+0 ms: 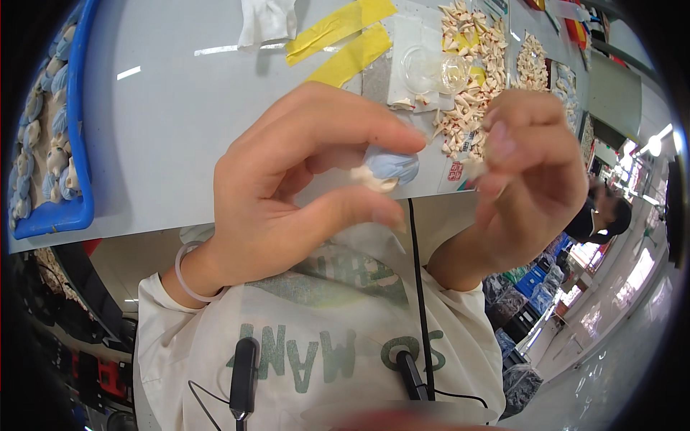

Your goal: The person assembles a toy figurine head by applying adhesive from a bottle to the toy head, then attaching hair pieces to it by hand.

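Observation:
My left hand (287, 165) is closed around a small light-blue and cream figurine (392, 168), gripped between thumb and fingertips above the table's near edge. To its right my right hand (535, 154) is raised with its fingers curled together in a pinch, slightly blurred. What is between those fingertips, if anything, I cannot make out. The right hand hovers in front of a heap of small cream pointed pieces with reddish tips (494, 61), apart from the figurine.
A blue tray (85, 179) of similar blue and cream figurines stands at the left. Yellow tape strips (352, 54), a white cloth (267, 21) and a clear round dish (420, 68) lie farther back. A black cable (417, 287) hangs before me. Another person (600, 215) is at far right.

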Demonstrator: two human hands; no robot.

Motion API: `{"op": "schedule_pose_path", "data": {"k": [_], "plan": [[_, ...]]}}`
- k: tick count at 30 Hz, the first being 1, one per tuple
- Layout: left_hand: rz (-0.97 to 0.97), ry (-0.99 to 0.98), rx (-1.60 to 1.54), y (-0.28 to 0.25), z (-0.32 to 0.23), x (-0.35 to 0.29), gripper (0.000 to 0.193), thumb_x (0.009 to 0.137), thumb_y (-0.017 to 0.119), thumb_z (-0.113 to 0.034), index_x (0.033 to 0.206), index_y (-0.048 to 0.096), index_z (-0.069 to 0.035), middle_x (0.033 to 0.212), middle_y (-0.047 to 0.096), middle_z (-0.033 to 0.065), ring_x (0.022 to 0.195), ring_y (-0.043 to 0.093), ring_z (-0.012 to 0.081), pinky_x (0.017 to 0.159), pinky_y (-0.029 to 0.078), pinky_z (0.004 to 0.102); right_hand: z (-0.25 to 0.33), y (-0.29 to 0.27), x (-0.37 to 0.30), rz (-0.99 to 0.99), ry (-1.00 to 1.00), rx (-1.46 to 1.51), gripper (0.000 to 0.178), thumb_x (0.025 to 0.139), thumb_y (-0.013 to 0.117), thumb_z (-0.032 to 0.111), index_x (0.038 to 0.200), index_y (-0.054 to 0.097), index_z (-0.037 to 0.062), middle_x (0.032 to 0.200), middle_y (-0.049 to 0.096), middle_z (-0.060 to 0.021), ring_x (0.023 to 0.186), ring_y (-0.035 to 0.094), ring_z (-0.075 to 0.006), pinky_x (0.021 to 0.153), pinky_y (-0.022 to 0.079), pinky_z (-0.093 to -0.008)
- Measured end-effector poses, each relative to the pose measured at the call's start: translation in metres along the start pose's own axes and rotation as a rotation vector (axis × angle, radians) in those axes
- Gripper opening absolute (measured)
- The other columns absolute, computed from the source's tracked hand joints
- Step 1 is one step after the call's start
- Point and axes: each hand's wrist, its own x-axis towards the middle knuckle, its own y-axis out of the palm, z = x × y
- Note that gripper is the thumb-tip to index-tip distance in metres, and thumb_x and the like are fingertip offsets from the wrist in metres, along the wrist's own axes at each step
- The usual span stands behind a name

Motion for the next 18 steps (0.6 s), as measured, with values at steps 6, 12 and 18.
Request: {"op": "schedule_pose_path", "data": {"k": [6,12,18], "plan": [[0.058,0.135,0.330,-0.007,-0.003,-0.002,0.046,0.059,0.076,-0.016,0.096,0.057,0.002,0.090,0.053,0.0090,0.079,0.049,0.0132,0.072,0.041,0.0221,-0.012,0.019,-0.018,0.041,0.006,0.139,0.020,0.066,0.070,0.011,0.069,0.052,0.0015,0.075,0.049,-0.0089,0.067,0.043,-0.0144,0.060,0.033,-0.0222],[0.037,0.246,0.469,-0.002,-0.004,-0.003,0.042,0.058,0.076,-0.011,0.093,0.059,0.002,0.086,0.053,0.0086,0.077,0.051,0.0149,0.071,0.043,0.0242,-0.007,0.023,-0.019,0.033,-0.066,-0.041,0.018,0.060,0.068,0.003,0.066,0.051,0.0015,0.070,0.047,-0.0077,0.062,0.042,-0.0144,0.057,0.032,-0.0234],[0.001,0.323,0.543,0.003,0.002,-0.007,0.038,0.058,0.074,-0.004,0.093,0.060,0.002,0.085,0.053,0.0112,0.076,0.054,0.0185,0.069,0.046,0.0266,-0.009,0.024,-0.018,0.047,-0.145,-0.107,0.019,0.054,0.064,-0.006,0.062,0.049,0.0033,0.067,0.048,-0.0081,0.061,0.044,-0.0140,0.055,0.034,-0.0241]]}}
